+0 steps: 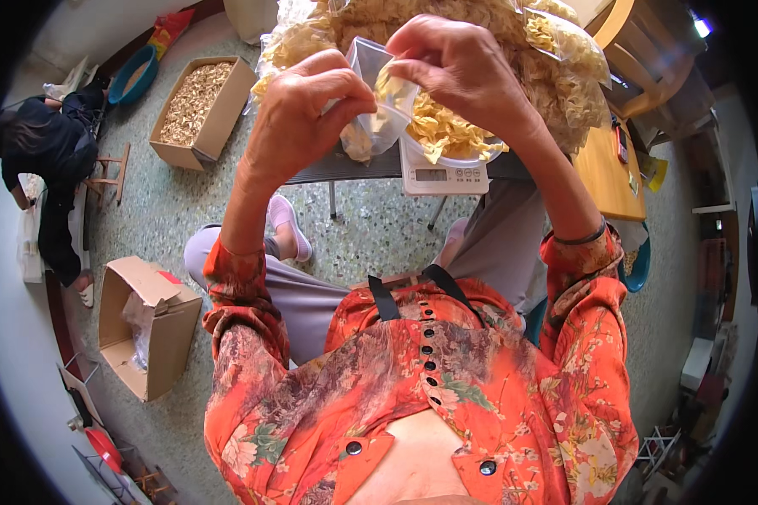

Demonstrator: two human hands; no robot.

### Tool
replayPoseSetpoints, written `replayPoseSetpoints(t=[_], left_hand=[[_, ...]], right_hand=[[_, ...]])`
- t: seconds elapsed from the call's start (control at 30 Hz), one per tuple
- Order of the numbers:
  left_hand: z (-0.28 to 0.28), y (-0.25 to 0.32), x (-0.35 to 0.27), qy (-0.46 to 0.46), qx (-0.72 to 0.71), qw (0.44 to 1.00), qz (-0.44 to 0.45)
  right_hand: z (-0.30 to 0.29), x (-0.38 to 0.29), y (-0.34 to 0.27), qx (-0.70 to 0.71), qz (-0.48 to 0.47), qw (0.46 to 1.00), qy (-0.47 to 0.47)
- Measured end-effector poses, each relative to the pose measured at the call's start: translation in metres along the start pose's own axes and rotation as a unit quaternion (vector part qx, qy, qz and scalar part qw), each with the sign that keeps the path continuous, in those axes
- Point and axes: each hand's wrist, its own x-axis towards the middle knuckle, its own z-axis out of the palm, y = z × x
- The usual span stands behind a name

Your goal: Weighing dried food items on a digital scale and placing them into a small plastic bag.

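Observation:
My left hand (316,113) pinches the edge of a clear plastic bag (393,129), with some pale dried pieces low inside it. At the bag's mouth is my right hand (458,76), its thumb and fingers closed around a pale yellow dried piece (386,83), slightly blurred. Below my right hand, a translucent plastic bowl (498,149) holds yellow dried pieces (445,129). The bowl rests on a white digital kitchen scale (445,180) at the near edge of a dark table (354,169). The hand hides part of the bowl.
Filled clear bags (562,82) of dried pieces pile up behind the bowl. A wooden stool (606,173) stands right. Leftward are a cardboard box (196,104) of brown dried pieces, an open carton (148,328), a teal basin (132,74) and a seated person (47,142).

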Motion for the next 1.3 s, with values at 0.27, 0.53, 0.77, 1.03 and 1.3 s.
replayPoseSetpoints(t=[0.27,0.53,0.77,1.03,1.3], left_hand=[[-0.006,-0.008,0.0,0.019,-0.005,1.0,-0.024],[-0.003,-0.01,0.0,0.018,0.005,0.999,-0.032],[-0.001,-0.006,0.001,0.014,0.016,0.999,-0.032],[0.003,-0.007,0.002,0.01,0.003,0.998,-0.067],[0.004,-0.004,0.003,0.008,0.01,0.999,-0.045]], right_hand=[[-0.02,-0.01,0.01,0.088,-0.005,0.996,0.005],[-0.008,-0.054,0.036,-0.008,0.057,0.994,-0.092],[-0.003,-0.061,0.054,0.032,0.106,0.991,-0.07],[-0.034,-0.063,0.071,0.482,0.315,0.817,-0.039],[-0.041,-0.05,0.053,0.499,0.26,0.827,0.001]])
